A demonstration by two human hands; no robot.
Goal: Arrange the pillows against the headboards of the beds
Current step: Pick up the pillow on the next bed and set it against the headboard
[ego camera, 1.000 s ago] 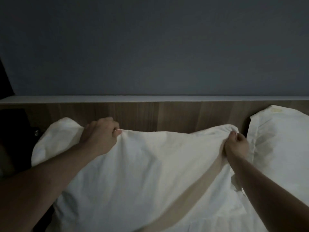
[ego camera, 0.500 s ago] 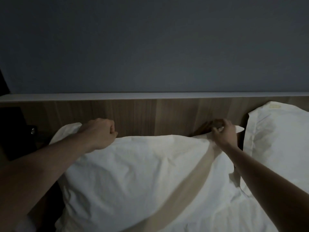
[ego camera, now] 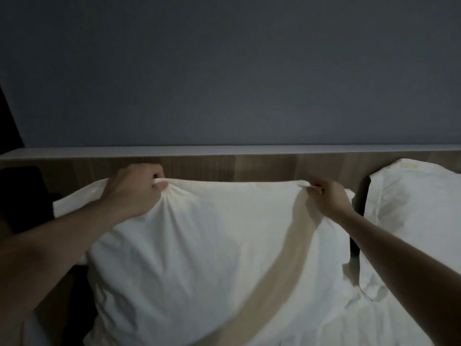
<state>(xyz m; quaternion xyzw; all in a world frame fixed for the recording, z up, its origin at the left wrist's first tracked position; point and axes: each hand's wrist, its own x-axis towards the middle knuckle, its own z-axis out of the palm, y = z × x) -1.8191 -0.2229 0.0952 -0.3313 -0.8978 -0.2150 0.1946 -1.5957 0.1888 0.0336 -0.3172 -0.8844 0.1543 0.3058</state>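
While the headboard (ego camera: 262,168) runs straight across behind it, the pillow (ego camera: 199,245) stands lengthwise along it — top edge just in front of the wood, left hand (ego camera: 136,189) and right hand (ego camera: 325,196) each pinching that edge, equally near

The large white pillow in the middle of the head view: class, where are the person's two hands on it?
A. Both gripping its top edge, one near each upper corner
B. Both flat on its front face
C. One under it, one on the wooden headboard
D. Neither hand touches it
A: the left hand and right hand each bunch the top edge of the large white pillow in curled fingers.
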